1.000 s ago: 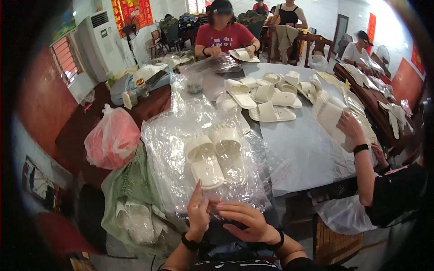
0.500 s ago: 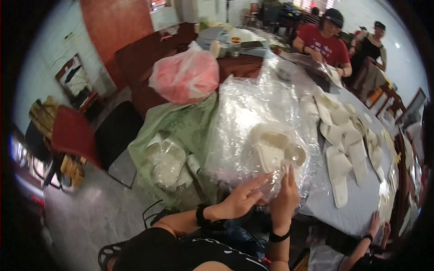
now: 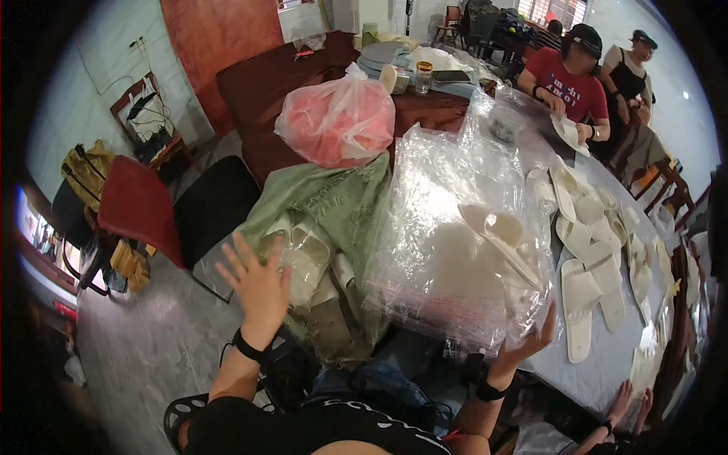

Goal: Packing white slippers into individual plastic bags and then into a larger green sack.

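Left hand [image 3: 260, 287] is released, fingers spread, near bagged slippers [image 3: 303, 258]. Right hand [image 3: 531, 343] grasps the clear slipper bag [image 3: 485, 250].

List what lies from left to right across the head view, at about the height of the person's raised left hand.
Red chair back → black chair → left hand, open with fingers spread → green bag of slippers → stack of clear plastic bags with a white slipper inside → right hand at the stack's lower corner → loose white slippers on the table.

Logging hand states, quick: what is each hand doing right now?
Left hand: open, fingers spread, holding nothing, beside the green bag.
Right hand: gripping the edge of the clear plastic bag stack.
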A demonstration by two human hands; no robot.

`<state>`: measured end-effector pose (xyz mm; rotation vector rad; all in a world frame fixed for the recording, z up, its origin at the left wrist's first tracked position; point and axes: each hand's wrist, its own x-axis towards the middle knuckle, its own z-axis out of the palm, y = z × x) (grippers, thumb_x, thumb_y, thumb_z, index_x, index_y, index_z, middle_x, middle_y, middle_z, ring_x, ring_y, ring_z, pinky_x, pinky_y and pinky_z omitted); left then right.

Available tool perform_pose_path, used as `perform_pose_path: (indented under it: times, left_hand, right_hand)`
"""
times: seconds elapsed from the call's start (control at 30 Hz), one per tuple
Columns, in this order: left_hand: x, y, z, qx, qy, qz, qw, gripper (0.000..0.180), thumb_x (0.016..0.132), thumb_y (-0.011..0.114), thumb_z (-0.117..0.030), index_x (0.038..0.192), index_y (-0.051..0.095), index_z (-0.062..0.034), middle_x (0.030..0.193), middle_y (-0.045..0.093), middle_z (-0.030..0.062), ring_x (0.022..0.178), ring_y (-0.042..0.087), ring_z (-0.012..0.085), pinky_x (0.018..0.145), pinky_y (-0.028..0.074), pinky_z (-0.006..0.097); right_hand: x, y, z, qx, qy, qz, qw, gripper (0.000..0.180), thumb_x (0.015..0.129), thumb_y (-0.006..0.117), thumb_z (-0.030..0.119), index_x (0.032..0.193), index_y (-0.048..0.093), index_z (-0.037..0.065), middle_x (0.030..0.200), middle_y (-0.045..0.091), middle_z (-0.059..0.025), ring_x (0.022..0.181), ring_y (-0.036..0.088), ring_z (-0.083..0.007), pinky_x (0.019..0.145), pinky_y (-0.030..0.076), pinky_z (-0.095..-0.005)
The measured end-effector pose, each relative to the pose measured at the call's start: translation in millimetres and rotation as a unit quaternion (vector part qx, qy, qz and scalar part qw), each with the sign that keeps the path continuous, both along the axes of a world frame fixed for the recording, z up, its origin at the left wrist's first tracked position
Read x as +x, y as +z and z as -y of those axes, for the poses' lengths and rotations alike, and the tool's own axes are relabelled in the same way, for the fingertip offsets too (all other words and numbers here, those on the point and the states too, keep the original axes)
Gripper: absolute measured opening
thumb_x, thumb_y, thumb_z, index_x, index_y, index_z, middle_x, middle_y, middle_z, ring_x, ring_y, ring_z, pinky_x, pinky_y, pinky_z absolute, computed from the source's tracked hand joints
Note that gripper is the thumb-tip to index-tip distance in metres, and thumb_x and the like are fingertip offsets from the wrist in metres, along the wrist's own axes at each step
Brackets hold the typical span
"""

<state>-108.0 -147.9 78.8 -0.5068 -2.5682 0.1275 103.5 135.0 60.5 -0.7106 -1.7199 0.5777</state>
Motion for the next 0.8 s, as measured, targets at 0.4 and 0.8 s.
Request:
perform_pose_path:
  times: [0.4,0.8]
  left_hand:
    - [-58,-47,62,0.202,-0.025,0.122,0.972,0.044,0.079,0.051,-0.004,0.122,0.048,0.0034,0.094,0.056,0.0225,0.086,0.056,0.0393,0.076,0.047,0.042]
    - [-102,-2,85,0.484,-0.056,-0.011,0.873,0.021,0.096,0.036,-0.010,0.105,0.051,0.0008,0.091,0.059,0.0150,0.083,0.057,0.0232,0.076,0.043,0.032]
  right_hand:
    - [2,-6,73,0.053,0.176,0.074,0.980,0.033,0.088,0.051,0.020,0.114,0.054,0.000,0.113,0.057,-0.0148,0.100,0.057,-0.0247,0.084,0.047,-0.0368]
    - [-190,-57,168,-0.116,0.539,-0.053,0.833,0.039,0.082,0.055,0.005,0.121,0.051,0.005,0.123,0.052,-0.0200,0.107,0.055,-0.0346,0.090,0.045,-0.0371]
